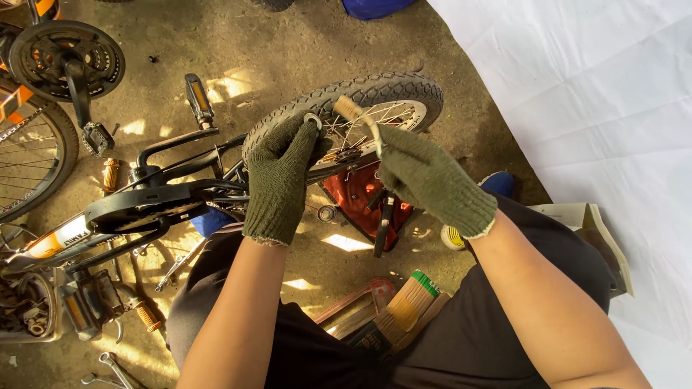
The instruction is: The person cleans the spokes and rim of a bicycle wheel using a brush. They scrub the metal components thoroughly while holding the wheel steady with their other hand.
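Green-gloved left hand (280, 180) closed on small bicycle wheel (375, 97), grip at tyre. Right hand (431, 176) clasps tan-handled tool (358, 117), touching spokes (346, 137). Dirt floor (288, 43) beneath.

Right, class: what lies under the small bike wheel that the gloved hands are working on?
Under the small wheel sit a red container and dirt ground. The right hand and left hand cover the hub and part of the container.
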